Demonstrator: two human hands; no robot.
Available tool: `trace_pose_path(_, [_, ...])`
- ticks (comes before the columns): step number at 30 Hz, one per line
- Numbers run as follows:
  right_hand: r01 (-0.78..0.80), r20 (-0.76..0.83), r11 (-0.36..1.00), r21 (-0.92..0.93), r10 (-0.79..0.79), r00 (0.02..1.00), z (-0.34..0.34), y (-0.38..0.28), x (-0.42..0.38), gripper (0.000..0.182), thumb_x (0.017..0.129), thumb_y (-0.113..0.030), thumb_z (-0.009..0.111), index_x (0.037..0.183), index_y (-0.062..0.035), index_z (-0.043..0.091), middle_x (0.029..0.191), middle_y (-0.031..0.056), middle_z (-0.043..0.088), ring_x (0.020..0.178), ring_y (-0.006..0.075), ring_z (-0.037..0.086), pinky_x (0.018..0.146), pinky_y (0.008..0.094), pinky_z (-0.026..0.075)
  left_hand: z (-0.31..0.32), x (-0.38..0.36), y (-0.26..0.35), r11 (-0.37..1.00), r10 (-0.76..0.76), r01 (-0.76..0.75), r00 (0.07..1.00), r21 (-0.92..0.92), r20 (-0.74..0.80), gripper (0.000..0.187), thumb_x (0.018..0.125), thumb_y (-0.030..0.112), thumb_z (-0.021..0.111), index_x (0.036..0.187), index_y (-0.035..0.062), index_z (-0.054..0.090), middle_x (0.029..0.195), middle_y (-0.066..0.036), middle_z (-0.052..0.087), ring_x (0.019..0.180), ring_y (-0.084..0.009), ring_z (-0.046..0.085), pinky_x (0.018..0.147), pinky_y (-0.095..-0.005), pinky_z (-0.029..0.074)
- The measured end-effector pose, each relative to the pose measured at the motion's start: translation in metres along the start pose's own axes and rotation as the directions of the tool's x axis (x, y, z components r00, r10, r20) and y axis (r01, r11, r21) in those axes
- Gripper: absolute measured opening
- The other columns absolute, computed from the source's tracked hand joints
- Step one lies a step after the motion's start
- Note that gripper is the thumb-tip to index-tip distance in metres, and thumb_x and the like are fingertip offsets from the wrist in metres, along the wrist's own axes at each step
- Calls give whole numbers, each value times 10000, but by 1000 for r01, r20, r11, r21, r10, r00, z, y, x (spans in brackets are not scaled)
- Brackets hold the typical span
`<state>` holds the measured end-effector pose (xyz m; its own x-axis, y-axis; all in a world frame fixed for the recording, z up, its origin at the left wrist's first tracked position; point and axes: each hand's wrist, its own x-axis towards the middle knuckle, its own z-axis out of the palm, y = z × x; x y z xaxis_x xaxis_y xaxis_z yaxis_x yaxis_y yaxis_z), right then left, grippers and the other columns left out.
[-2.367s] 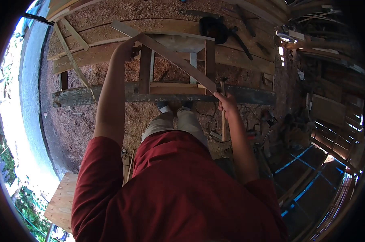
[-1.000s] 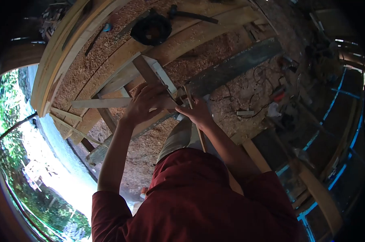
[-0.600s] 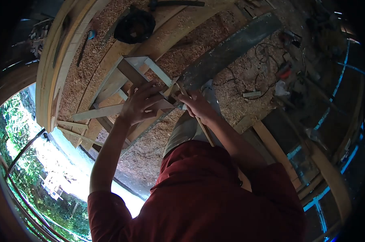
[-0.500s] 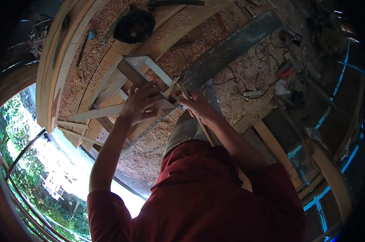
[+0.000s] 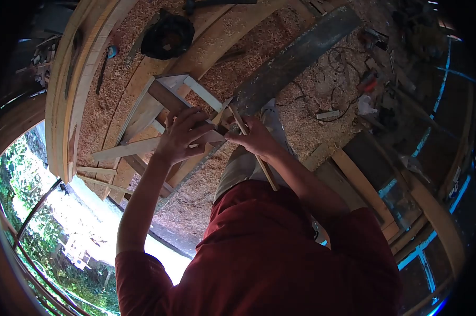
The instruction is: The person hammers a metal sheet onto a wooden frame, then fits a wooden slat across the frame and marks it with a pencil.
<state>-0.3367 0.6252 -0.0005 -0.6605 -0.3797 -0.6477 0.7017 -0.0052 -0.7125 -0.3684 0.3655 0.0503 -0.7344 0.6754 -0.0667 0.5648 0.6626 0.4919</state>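
Observation:
A wooden frame (image 5: 202,94) of joined boards lies in front of me, one pale slat reaching left. My left hand (image 5: 182,136) rests over its dark board (image 5: 167,96), fingers curled across the wood and the thumb lower down. At the frame's near right corner is my right hand (image 5: 256,140), closed with thumb and fingertips together by the board's end. A thin wooden strip (image 5: 268,174) runs through that hand, from the frame's corner back towards my waist. What lies under the right fingertips is hidden.
Long planks (image 5: 85,79) curve along the left. A black bowl-like item (image 5: 168,36) sits beyond the frame. A wide dark board (image 5: 296,55) slants to the far right. Wood shavings cover the ground, with cables, a red-and-black tool (image 5: 368,81) and a small wood block (image 5: 328,115) at right.
The view has shifted slightly. Both hands stay at the frame; the right hand's fingers have moved a little at its corner.

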Motion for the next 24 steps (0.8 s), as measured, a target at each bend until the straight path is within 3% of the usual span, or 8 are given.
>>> trace_pose_path(4, [-28,-35,999,-21,27,999,2,0,-2,515,890,-198,835,1301,1,597,1047,77,680,913,122,650,763,282,529,-1,-1,1,1000,-3,3,1000,14,5,594,617,244,825,1198,222,707,1331,-40,616,1353,-299,509,1112,-528,302])
trace_pose_path(6, [-66,-54,997,26,68,996,3,-1,-4,488,883,-204,840,1269,-2,619,1157,122,698,1058,164,651,917,327,517,0,-2,1,1000,-1,1,1000,10,5,590,621,249,823,1199,223,707,1330,-39,616,1353,-297,508,1110,-526,295])
trace_pose_path(16, [-161,-17,986,50,162,987,-1,-1,0,533,867,-185,854,1300,-3,600,1195,144,682,1112,189,636,931,337,499,-3,1,2,1000,2,-2,1000,2,13,593,626,243,823,1207,232,706,1333,-35,614,1359,-292,501,1120,-509,269])
trace_pose_path(18, [-125,-8,992,29,125,992,-1,2,2,569,898,-168,821,1365,18,554,855,21,625,672,60,525,502,243,340,-3,1,2,1000,4,-4,1000,0,11,594,625,233,823,1207,233,706,1335,-35,614,1358,-293,503,1117,-515,272])
trace_pose_path(24, [-43,-50,998,38,45,998,2,17,4,576,897,-173,824,1364,27,552,968,82,677,806,108,625,575,271,427,-2,1,2,1000,0,0,1000,-6,3,599,619,194,826,1204,231,706,1360,-38,615,1354,-303,513,1108,-541,281])
